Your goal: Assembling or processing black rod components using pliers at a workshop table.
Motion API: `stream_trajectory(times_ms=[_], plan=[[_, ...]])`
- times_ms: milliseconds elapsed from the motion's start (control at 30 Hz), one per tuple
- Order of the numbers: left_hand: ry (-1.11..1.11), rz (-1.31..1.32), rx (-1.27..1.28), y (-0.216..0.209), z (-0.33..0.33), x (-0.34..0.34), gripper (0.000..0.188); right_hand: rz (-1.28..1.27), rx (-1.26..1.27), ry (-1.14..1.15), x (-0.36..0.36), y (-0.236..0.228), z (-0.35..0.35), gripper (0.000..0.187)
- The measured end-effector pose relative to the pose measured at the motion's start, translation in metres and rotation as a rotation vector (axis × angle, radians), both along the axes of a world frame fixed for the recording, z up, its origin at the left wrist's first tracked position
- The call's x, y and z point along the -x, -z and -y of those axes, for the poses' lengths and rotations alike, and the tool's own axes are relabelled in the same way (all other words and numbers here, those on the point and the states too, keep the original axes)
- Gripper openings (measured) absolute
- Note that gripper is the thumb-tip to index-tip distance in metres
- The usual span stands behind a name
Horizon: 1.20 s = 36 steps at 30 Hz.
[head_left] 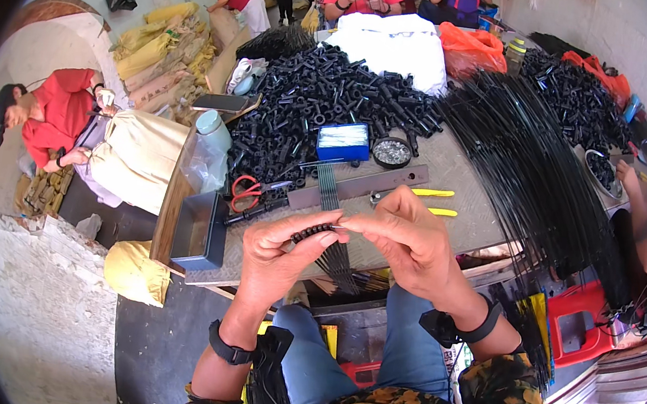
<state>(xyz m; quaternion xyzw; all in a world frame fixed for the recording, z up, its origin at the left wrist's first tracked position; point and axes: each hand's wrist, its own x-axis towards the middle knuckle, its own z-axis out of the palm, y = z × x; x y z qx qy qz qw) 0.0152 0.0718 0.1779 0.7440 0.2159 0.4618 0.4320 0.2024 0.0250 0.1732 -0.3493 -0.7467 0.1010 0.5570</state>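
In front of my chest, over the table's near edge, my left hand is closed on a row of small black rings. The fingertips of my right hand are pinched at the right end of that row, on something thin that is mostly hidden. Beyond my hands, a bundle of thin dark rods crosses a flat metal bar. Yellow-handled pliers lie just past my right hand. Red-handled scissors lie past my left hand.
Black tubular parts are heaped on the table, beside a blue box and a round black dish. Long black rods spread at right. A blue-grey bin stands left, near a jar. Several people work around.
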Motion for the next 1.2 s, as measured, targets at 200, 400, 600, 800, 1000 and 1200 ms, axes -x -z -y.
stream_trajectory(times_ms=[200,400,600,800,1000,1200], plan=[[0.005,0.008,0.019,-0.002,0.001,-0.002,0.027,-0.030,0.004,-0.033,-0.002,-0.002,0.003,0.038],[-0.034,-0.050,-0.036,-0.008,0.008,0.000,0.026,0.492,-0.238,0.235,-0.010,-0.022,0.014,0.034],[0.198,-0.220,-0.008,-0.012,0.005,0.010,0.033,0.566,-0.364,0.027,-0.016,-0.039,0.000,0.025],[0.139,-0.345,-0.304,0.003,-0.005,0.021,0.032,0.642,-0.347,0.004,-0.004,-0.039,0.002,0.028],[0.069,-0.474,-0.586,0.002,-0.008,0.017,0.037,0.704,-0.350,0.078,0.027,-0.045,0.007,0.026],[-0.211,-0.924,-0.821,0.115,-0.007,0.005,0.077,0.941,-0.372,-0.040,0.025,-0.062,0.031,0.020]])
